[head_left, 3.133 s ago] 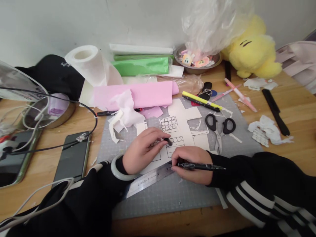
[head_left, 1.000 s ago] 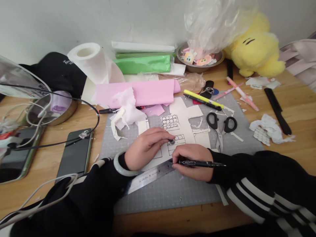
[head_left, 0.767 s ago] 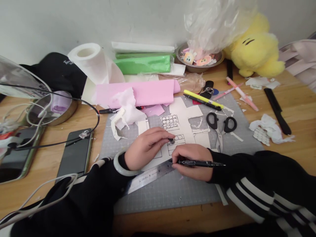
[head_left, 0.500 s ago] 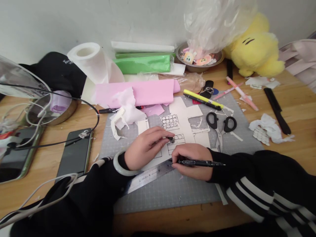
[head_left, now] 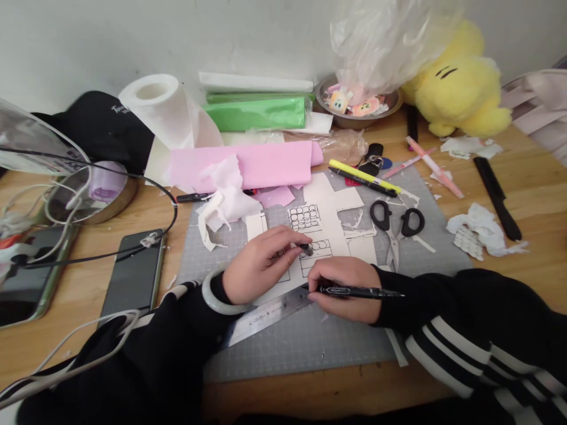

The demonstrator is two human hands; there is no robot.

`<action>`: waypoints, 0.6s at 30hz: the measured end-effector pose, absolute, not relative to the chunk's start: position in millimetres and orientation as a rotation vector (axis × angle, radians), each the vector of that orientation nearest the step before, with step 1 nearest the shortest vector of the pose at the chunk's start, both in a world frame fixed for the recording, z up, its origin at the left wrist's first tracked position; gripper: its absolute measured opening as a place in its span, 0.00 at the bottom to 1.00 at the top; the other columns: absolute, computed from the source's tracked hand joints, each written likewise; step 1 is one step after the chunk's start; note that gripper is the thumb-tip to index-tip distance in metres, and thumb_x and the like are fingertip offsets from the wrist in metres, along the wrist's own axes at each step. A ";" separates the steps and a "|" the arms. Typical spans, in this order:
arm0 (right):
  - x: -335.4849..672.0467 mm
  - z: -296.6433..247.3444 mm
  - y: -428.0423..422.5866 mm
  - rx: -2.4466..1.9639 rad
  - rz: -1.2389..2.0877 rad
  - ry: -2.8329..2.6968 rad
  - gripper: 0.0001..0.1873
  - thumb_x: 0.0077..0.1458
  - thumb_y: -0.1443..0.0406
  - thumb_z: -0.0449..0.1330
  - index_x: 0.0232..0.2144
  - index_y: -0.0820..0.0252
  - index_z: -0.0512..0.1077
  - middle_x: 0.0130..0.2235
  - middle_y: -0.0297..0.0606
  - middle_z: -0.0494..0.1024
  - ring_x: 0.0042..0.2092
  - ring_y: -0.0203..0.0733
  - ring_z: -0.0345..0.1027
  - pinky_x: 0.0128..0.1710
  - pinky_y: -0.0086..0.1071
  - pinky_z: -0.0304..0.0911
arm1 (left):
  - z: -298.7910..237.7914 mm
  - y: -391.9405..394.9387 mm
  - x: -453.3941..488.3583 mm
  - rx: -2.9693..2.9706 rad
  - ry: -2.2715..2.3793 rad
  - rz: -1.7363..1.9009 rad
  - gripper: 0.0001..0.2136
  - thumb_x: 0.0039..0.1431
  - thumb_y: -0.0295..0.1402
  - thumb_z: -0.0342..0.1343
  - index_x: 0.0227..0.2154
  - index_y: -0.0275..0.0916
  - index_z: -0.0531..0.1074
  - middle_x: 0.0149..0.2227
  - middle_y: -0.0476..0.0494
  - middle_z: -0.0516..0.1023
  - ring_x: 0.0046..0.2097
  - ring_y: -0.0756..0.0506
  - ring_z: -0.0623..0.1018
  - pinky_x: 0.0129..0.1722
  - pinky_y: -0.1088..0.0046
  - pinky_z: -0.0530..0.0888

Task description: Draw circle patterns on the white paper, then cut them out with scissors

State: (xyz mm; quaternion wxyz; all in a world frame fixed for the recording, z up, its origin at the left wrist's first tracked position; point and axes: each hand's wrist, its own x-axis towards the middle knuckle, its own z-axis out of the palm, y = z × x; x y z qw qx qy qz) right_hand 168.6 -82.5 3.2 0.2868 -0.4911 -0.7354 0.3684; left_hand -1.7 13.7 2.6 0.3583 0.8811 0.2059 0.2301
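My left hand (head_left: 261, 264) lies curled on a white paper (head_left: 321, 227) drawn with small boxes and circles, and its fingertips pinch a black pen cap (head_left: 305, 248). My right hand (head_left: 343, 287) sits just below, closed around a black pen (head_left: 361, 291) whose tip touches the paper at a metal ruler (head_left: 266, 314). The ruler lies slanted under both hands on a grey cutting mat (head_left: 310, 342). A pale bangle (head_left: 211, 292) rings my left wrist.
Black scissors (head_left: 396, 221), a yellow highlighter (head_left: 363, 177) and pink pens lie on the mat's right. Pink foam roll (head_left: 248, 165), green roll (head_left: 254, 113), tissue roll (head_left: 155, 109) and yellow plush (head_left: 460, 88) stand behind. A phone (head_left: 133, 274), cables and a metal bowl (head_left: 95, 195) sit left.
Both hands stay on the paper, almost still. The view has shifted slightly; the pen cap between my left fingers has turned a little.
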 end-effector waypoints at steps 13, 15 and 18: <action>168.9 3.5 -82.1 -1.317 1.000 -1.984 0.02 0.48 0.70 0.56 0.26 0.61 0.66 0.26 0.30 0.71 0.28 0.31 0.63 0.29 0.25 0.58 | 1.3 13.9 -1.4 2.256 0.535 0.580 0.08 0.59 0.26 0.49 0.40 0.37 0.69 0.36 0.44 0.74 0.38 0.49 0.73 0.40 0.72 0.72; 168.8 3.2 -82.1 -1.308 0.994 -1.974 0.02 0.48 0.71 0.56 0.26 0.61 0.66 0.26 0.30 0.71 0.28 0.31 0.62 0.29 0.25 0.58 | 1.5 14.1 -1.5 2.252 0.538 0.579 0.08 0.59 0.25 0.49 0.40 0.37 0.69 0.36 0.44 0.74 0.38 0.49 0.73 0.40 0.72 0.72; 168.5 3.0 -82.3 -1.305 0.990 -1.964 0.02 0.48 0.70 0.56 0.26 0.61 0.66 0.25 0.30 0.71 0.28 0.31 0.62 0.29 0.25 0.58 | 1.6 14.2 -1.7 2.246 0.538 0.576 0.08 0.59 0.25 0.49 0.40 0.37 0.70 0.36 0.44 0.74 0.38 0.49 0.73 0.40 0.72 0.72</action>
